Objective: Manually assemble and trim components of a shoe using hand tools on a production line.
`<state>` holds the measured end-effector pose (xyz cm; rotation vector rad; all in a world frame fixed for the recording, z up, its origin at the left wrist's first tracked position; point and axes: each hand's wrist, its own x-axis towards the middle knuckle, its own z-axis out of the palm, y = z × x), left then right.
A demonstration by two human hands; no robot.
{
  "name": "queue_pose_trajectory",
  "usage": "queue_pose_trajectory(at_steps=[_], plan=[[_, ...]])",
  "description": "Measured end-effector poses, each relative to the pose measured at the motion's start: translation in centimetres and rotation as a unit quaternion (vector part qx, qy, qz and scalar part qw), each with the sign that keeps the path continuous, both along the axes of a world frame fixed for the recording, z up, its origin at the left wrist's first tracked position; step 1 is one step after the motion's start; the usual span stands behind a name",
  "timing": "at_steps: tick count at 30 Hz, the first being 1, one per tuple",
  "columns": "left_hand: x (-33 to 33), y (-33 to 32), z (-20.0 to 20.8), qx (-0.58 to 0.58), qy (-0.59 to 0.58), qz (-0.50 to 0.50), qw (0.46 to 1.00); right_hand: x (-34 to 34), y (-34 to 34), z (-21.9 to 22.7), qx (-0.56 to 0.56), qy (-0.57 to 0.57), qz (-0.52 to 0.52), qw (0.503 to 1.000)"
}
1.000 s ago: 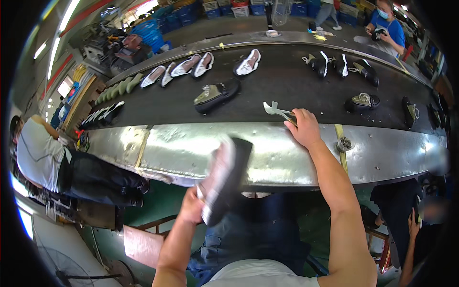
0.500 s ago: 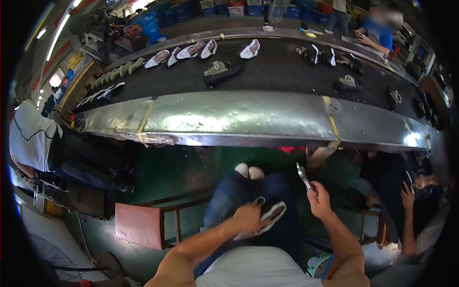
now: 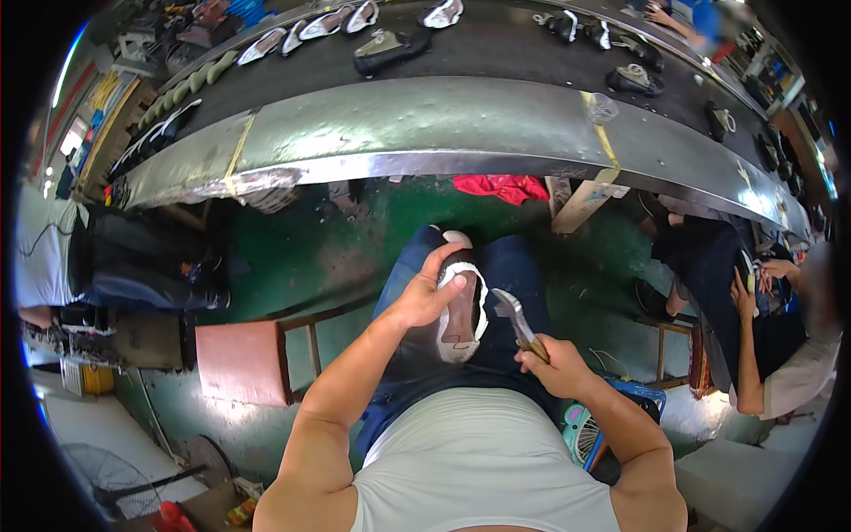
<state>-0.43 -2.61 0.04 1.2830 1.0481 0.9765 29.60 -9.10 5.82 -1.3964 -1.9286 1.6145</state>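
My left hand [image 3: 427, 297] grips an unfinished shoe [image 3: 460, 321] above my lap, fingers round its far end and thumb across its underside. The shoe lies bottom up, with a brown insole and a white, puckered upper edge. My right hand [image 3: 554, 368] is closed on the handles of metal lasting pliers [image 3: 511, 309]. Their silver head points up and left, just right of the shoe and apart from it.
Ahead runs a dark conveyor belt [image 3: 496, 55] behind a metal rail [image 3: 328, 120], carrying several shoes. A padded stool [image 3: 239, 363] stands left. Co-workers sit or stand at both sides. A small green fan [image 3: 581, 434] is by my right elbow; red cloth [image 3: 503, 187] lies under the rail.
My left hand has raised the shoe and turned it more upright. The pliers in my right hand have come down and left, close to the shoe. The view has tilted downward.
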Motion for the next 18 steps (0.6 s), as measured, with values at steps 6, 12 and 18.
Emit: queue_pose_trajectory(at_steps=[6,12,18], plan=[[-2.8,-2.8,1.0,0.029,0.024,-0.015,0.999,-5.0,1.0,-0.7,0.072,0.044,0.089,0.992],[-3.9,-3.1,1.1,-0.004,0.049,-0.049,0.998,-6.7,2.5,-0.3,0.049,0.023,0.090,0.995],[-3.5,-1.3,1.7,-0.107,-0.148,-0.102,0.978,-6.6,2.5,1.1,-0.368,0.336,-0.048,0.865]])
